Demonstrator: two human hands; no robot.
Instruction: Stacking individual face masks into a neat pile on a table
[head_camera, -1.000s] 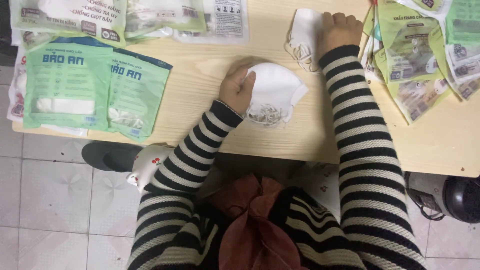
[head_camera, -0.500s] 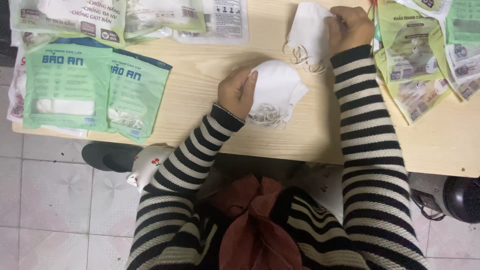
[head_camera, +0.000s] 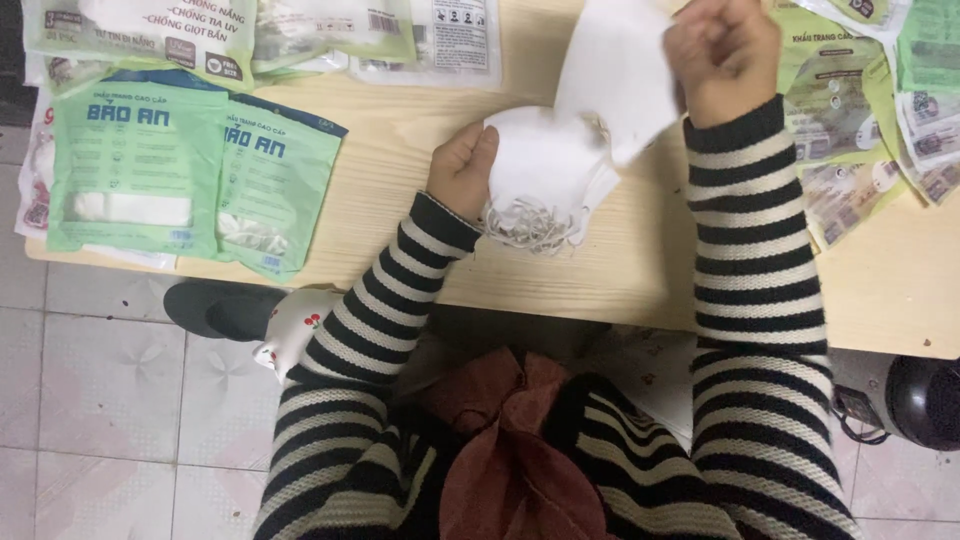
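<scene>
My left hand (head_camera: 462, 168) rests on a stack of white face masks (head_camera: 540, 175) lying on the wooden table (head_camera: 400, 200), their elastic loops spilling out at the front. My right hand (head_camera: 722, 55) is closed on a single white mask (head_camera: 615, 70), which it holds just above the back of the stack. Both arms wear black-and-white striped sleeves.
Green mask packets (head_camera: 140, 165) lie at the table's left, more packets (head_camera: 300, 30) along the back edge, and a pile of greenish empty wrappers (head_camera: 860, 130) at the right. A black slipper (head_camera: 215, 308) sits on the tiled floor, and a dark round object (head_camera: 925, 400) at lower right.
My right hand picked up one white mask from the back of the table and brought it toward the stack. My left hand stayed on the stack.
</scene>
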